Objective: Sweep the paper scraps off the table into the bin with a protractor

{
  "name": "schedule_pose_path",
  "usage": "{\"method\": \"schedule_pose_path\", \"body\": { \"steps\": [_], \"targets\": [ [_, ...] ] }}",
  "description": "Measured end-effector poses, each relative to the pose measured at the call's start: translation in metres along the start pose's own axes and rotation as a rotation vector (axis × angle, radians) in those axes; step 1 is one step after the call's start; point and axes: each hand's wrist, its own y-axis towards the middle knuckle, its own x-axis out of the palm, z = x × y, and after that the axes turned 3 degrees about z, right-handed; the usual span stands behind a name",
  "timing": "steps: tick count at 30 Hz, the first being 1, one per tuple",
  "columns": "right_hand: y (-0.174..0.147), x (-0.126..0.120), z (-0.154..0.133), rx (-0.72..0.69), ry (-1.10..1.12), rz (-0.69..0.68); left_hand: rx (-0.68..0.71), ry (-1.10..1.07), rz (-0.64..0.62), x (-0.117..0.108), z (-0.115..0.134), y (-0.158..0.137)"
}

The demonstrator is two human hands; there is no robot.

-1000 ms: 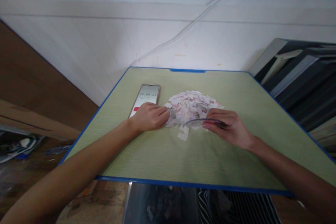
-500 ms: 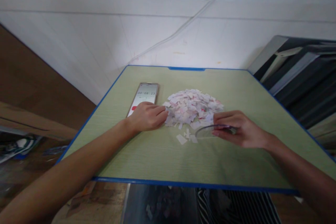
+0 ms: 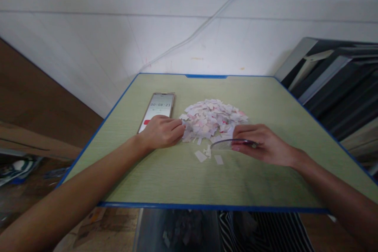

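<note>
A heap of small torn paper scraps (image 3: pixel 209 118), white with pinkish bits, lies on the green table (image 3: pixel 165 177). At the heap's left edge rests my left hand (image 3: pixel 163 130), its fingers curled together; whether a scrap is between the fingertips is hidden. My right hand (image 3: pixel 260 143), at the heap's front right, grips a clear round piece with a dark rim, which looks like a magnifying glass (image 3: pixel 223 145). It is seen nearly edge-on above the table. Just in front of the heap lie several loose scraps (image 3: pixel 201 156).
A phone (image 3: pixel 161 104) showing a timer lies left of the heap, partly behind my left hand. Dark flat panels (image 3: pixel 339 75) lean at the right. Below the table's blue front edge stands a bin (image 3: pixel 177 232) with paper bits, beside striped cloth (image 3: pixel 283 232). A white wall closes the back.
The whole view has shifted slightly. My right hand has moved a little left with the magnifying glass, whose tilt has changed slightly. My left hand stays by the heap.
</note>
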Motion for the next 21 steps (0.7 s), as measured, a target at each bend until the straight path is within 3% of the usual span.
{"method": "schedule_pose_path", "body": {
  "steps": [3, 7, 11, 16, 21],
  "targets": [
    [0.000, 0.001, -0.001, -0.011, 0.008, -0.051, -0.003, -0.001, -0.003, 0.000, 0.000, -0.001],
    [-0.001, 0.003, 0.001, 0.004, -0.017, 0.031, -0.005, -0.004, -0.008, 0.000, 0.000, -0.001],
    [-0.001, 0.008, 0.002, 0.026, -0.094, 0.019, -0.006, -0.008, 0.000, 0.000, 0.001, 0.000],
    [-0.001, 0.006, 0.001, -0.008, -0.128, 0.175, -0.006, -0.012, 0.008, 0.000, 0.000, 0.000],
    [-0.003, -0.003, -0.001, 0.008, -0.125, -0.027, -0.008, -0.019, 0.015, 0.001, 0.000, 0.000]
  ]
}}
